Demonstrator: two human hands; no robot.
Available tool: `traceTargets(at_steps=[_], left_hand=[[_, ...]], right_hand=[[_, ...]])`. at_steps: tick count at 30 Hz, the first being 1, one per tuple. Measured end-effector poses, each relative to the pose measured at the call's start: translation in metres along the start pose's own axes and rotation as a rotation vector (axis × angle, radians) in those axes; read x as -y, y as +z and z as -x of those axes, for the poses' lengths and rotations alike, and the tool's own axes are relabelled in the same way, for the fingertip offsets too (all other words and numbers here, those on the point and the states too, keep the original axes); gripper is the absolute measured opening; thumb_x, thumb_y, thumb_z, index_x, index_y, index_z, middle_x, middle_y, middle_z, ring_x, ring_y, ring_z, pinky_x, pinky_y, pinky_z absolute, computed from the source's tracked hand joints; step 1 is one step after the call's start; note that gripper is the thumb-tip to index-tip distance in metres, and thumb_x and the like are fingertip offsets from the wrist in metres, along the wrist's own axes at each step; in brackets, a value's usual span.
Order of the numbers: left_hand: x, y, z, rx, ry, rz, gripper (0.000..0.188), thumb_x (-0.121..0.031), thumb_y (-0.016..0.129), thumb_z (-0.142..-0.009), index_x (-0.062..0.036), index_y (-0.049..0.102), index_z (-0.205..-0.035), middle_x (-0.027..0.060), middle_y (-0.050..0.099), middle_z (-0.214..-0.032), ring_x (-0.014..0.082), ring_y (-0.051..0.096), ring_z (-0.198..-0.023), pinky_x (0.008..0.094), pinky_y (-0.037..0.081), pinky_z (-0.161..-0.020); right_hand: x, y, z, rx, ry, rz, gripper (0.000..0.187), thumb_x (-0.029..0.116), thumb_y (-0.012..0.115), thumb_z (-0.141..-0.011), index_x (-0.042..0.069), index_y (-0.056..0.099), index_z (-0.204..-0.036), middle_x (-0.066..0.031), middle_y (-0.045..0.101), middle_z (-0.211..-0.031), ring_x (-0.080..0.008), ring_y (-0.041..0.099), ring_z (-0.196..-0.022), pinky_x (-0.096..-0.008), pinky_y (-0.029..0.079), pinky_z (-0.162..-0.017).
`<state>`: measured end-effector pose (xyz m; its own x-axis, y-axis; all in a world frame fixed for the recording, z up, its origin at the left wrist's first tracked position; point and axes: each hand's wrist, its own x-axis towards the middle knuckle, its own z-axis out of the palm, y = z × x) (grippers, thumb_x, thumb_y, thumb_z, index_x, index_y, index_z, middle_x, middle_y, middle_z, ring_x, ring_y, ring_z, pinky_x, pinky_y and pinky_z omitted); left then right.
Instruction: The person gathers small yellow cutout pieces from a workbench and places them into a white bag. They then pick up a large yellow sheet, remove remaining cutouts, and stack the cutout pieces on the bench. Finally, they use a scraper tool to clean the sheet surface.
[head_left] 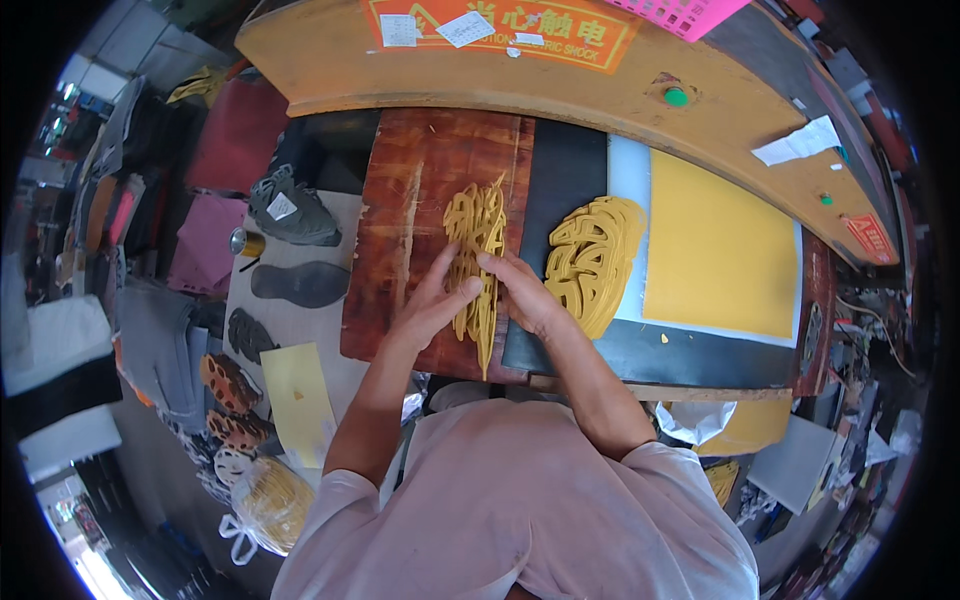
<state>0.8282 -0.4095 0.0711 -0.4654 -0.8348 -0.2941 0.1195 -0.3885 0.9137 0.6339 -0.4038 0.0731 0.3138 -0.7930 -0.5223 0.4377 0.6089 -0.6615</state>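
A bundle of yellow lattice-like cut-out pieces (pixel 468 215) stands between my hands, just above the red-brown board. My left hand (pixel 437 300) closes on its left side, thumb across the front. From the right, my right hand (pixel 522 292) grips the same bundle with thumb and fingers. How many pieces are in it I cannot tell. Beside my right hand lies a stack of similar yellow cut-out pieces (pixel 622 262), curved along its outer edge. Farther right, a plain yellow sheet (pixel 725 245) rests on a pale blue-white sheet (pixel 628 170).
Across the far side runs a tan machine beam (pixel 560 90) with green buttons and a warning label. The red-brown board (pixel 400 180) adjoins a dark mat (pixel 570 155). On the left side table sit a dark shoe upper (pixel 292 208), a black sole (pixel 300 284) and a can (pixel 246 242).
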Motion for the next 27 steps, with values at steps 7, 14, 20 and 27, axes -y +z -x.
traceTargets(at_steps=[7,14,20,27], left_hand=[[-0.011,-0.036,-0.005,-0.004,-0.065,-0.041,0.081,-0.022,0.072,-0.105,-0.0009,0.027,-0.168,0.0138,0.055,-0.153,0.0207,0.054,-0.139,0.0358,0.044,-0.117],[-0.004,-0.054,-0.012,-0.108,0.023,-0.336,0.066,-0.015,0.070,-0.095,0.0008,0.045,-0.154,0.0149,0.065,-0.140,0.0238,0.063,-0.126,0.0402,0.048,-0.111],[0.011,-0.064,-0.020,-0.268,0.015,-0.312,0.054,-0.013,0.070,-0.093,0.0042,0.055,-0.142,0.0181,0.071,-0.128,0.0244,0.069,-0.116,0.0393,0.053,-0.103],[0.010,-0.055,-0.002,-0.288,0.022,-0.328,0.049,-0.010,0.070,-0.094,0.0040,0.056,-0.140,0.0160,0.074,-0.122,0.0227,0.071,-0.108,0.0365,0.057,-0.095]], right_hand=[[-0.001,0.006,0.001,0.092,0.027,-0.159,0.067,0.048,0.055,-0.104,0.003,0.053,-0.154,-0.0157,0.067,-0.142,-0.0299,0.067,-0.122,-0.0475,0.056,-0.103],[-0.032,0.011,-0.002,-0.117,-0.046,-0.252,0.059,0.038,0.058,-0.104,0.000,0.054,-0.149,-0.0165,0.068,-0.135,-0.0263,0.069,-0.111,-0.0457,0.059,-0.095],[-0.029,0.013,0.002,-0.378,-0.137,0.132,0.033,0.006,0.061,-0.097,-0.004,0.070,-0.127,-0.0133,0.075,-0.117,-0.0229,0.072,-0.104,-0.0392,0.061,-0.089],[0.045,0.027,0.029,-0.488,-0.159,0.052,0.045,0.016,0.059,-0.101,-0.003,0.061,-0.142,-0.0203,0.070,-0.132,-0.0300,0.071,-0.114,-0.0372,0.058,-0.097]])
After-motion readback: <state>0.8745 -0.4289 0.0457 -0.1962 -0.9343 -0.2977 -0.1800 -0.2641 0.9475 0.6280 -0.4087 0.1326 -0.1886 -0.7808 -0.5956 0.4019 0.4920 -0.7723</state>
